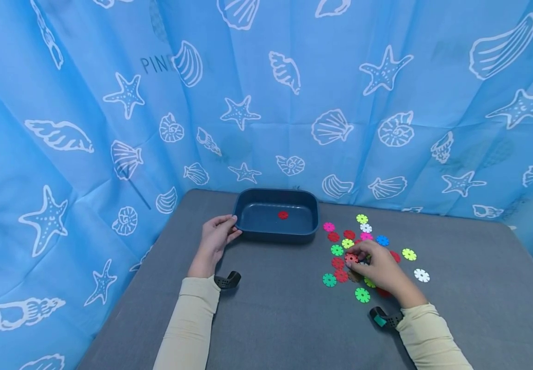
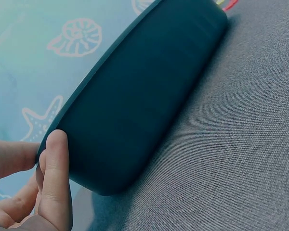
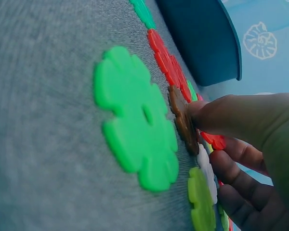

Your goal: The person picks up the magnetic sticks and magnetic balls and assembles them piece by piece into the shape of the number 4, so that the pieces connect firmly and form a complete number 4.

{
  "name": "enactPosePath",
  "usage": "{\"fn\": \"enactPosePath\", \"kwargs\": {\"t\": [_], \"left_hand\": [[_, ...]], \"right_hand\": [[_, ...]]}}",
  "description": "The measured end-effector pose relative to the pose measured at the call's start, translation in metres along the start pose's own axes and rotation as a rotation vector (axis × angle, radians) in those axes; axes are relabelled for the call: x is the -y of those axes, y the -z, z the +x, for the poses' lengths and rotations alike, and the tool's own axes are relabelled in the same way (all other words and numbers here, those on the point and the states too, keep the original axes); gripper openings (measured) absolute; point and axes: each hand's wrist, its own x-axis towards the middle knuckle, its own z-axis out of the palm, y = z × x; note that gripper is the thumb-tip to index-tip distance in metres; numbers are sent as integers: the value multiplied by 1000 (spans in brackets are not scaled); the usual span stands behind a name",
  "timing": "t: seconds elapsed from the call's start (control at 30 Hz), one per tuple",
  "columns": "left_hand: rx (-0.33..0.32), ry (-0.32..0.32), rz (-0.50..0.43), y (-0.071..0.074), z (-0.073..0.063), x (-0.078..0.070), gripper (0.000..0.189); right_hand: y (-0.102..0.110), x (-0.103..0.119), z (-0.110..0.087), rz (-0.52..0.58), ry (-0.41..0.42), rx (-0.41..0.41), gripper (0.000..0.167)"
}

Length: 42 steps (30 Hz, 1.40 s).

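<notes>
A dark blue rectangular tray [image 1: 277, 237] sits at the back of the table with one red notched plastic disc [image 1: 283, 215] inside. My left hand [image 1: 214, 240] pinches the tray's left rim between thumb and fingers; the left wrist view shows a finger [image 2: 58, 178] against the outer wall. Over a spread of coloured notched discs, my right hand [image 1: 379, 264] pinches a red disc [image 1: 351, 258] between thumb and fingertips. Close under the thumb in the right wrist view lies a brown disc [image 3: 182, 118], with a white disc [image 3: 207, 171] and a larger-looking green disc [image 3: 137, 118] nearby. My right hand hides part of the pile.
Loose discs lie flat right of the tray, among them a blue one [image 1: 382, 240], a white one [image 1: 421, 275] and a green one [image 1: 362, 295]. The grey cloth-covered table [image 1: 289, 313] meets a blue shell-print curtain [image 1: 257, 139] behind the tray.
</notes>
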Motion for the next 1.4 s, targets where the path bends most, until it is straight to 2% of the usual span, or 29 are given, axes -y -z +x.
{"fn": "enactPosePath", "kwargs": {"t": [0.7, 1.4], "left_hand": [[7, 1, 1, 1, 0, 1, 35], [13, 6, -16, 1, 0, 1, 37]], "right_hand": [[0, -5, -1, 13, 47, -36, 19], [4, -3, -2, 67, 20, -31, 16]]}}
